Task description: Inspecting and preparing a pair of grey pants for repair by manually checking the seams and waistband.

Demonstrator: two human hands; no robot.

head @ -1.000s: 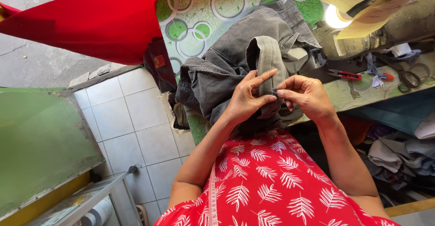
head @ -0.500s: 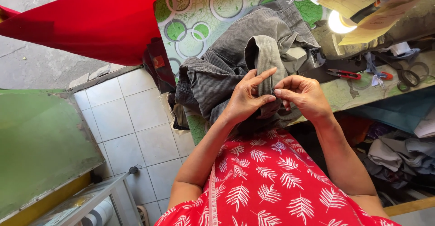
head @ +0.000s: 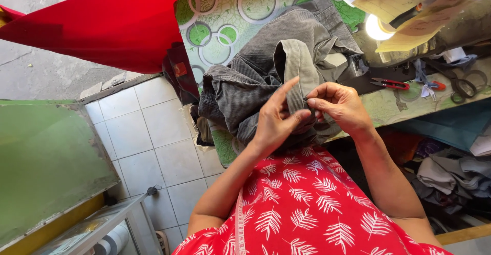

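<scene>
Fingers of the left hand [head: 279, 119] and right hand [head: 340, 106] pinch the turned-up waistband [head: 295, 68] of grey corduroy trousers [head: 245, 89], mid-frame on the patterned surface [head: 225, 9]. Both grips are clamped on fabric; keeping that fold taut and flat helps.

Your left hand [head: 276, 124] covers the grey garment's [head: 266, 76] lower fold; the red cloth [head: 102, 19] runs off the frame's upper left

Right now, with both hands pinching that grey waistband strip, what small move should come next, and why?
Probably slide the pinch a little further along the waistband strip: the left hand and right hand meet at one spot on it, and the grey trousers lie bunched underneath.
</scene>
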